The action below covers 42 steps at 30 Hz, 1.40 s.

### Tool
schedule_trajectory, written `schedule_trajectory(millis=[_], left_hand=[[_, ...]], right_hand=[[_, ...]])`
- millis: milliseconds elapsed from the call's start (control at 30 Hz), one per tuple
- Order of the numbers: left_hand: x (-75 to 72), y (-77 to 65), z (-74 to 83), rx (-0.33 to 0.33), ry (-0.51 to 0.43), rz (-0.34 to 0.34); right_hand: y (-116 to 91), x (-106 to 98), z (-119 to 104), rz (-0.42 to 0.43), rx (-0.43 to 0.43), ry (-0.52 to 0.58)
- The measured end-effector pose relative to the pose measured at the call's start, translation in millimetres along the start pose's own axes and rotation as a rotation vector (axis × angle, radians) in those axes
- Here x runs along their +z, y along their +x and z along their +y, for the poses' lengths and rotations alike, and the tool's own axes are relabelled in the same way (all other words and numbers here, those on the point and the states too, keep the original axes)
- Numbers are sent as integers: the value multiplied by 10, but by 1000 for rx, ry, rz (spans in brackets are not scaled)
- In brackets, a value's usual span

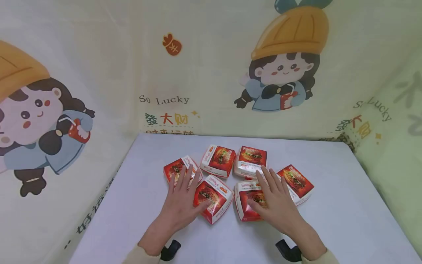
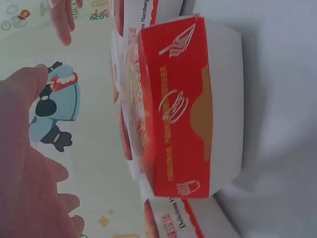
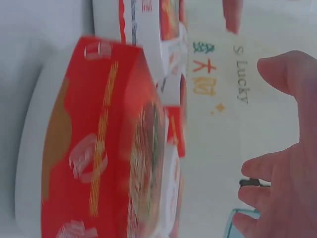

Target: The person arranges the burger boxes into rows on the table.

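Red and white burger boxes with printed burger pictures lie in a loose cluster on the table. My left hand (image 1: 180, 205), fingers spread, hovers over the front left box (image 1: 219, 196) and the far left box (image 1: 173, 169). In the left wrist view, a gap shows between that hand and the nearest box (image 2: 181, 109). Likewise spread, my right hand (image 1: 280, 207) is over the front right box (image 1: 244, 205), beside the far right box (image 1: 298, 181). The right wrist view shows it apart from the closest box (image 3: 79, 144). Neither hand holds anything.
Behind the hands stand a back left box (image 1: 219, 160) and a back right box (image 1: 252, 157). The white table (image 1: 132, 216) ends at a printed cloth backdrop (image 1: 211, 73) with cartoon figures. A dark strap (image 1: 171, 250) shows at the left wrist, another strap (image 1: 288, 251) at the right.
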<state>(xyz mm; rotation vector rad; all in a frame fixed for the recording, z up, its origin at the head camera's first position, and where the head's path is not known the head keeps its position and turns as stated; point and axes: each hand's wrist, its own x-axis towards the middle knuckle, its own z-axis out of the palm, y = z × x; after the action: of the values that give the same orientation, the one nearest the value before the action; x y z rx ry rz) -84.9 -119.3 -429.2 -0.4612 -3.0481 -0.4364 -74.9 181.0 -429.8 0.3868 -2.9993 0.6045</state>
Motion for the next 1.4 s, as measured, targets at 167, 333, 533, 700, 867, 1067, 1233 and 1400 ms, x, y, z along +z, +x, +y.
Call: schedule_trajectory(millis=[167,333,533,700,867,1067,1233,1400], left_hand=[[64,-12,52,-6,-76,-34],[177,-51,70,-19,-92,-27],[279,-89,67,-3,-108,-21],[333,-108,83,0,-154,-26],[370,-118,93,-7,-166,-29],[408,-120,103,-19,-210,-20],[443,-118,114,-23,-240,-19],[485,-126,126,-19,-249,-3]], right_hand=[[57,55,-128,-17,-33,29],[96,148,-250,-35,-76,36],[119,271,-360,-4,-172,55],[137,351,-432,-20,-197,88],[156,387,-486,-80,-161,103],[190,441,-547,-67,-208,64],[187,506,-592,-66,-240,-1],[179,566,-597,-57,-281,-19]])
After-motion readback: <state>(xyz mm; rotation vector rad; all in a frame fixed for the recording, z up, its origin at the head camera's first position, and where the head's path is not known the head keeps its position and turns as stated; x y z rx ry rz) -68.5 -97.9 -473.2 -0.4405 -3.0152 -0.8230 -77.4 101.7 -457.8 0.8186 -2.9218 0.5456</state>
